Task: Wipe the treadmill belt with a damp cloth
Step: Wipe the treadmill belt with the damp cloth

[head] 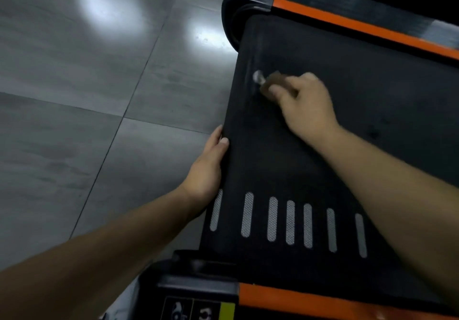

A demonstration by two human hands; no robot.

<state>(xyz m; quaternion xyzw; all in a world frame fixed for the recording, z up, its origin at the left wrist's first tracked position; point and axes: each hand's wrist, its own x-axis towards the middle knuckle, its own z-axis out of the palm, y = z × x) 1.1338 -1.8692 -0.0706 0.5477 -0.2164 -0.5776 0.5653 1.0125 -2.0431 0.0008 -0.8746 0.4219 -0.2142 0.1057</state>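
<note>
The black treadmill belt (335,150) fills the right half of the view, with several pale mesh stripes near its close end. My right hand (301,103) presses a small brownish cloth (272,82) with a pale tip onto the belt near its rear edge; the hand is motion-blurred. My left hand (207,165) grips the belt's rear edge, thumb on top and fingers wrapped under it.
Orange side rails (360,25) run along both sides of the belt, with black end caps (233,4) carrying warning labels. Grey tiled floor (87,96) with light reflections lies to the left.
</note>
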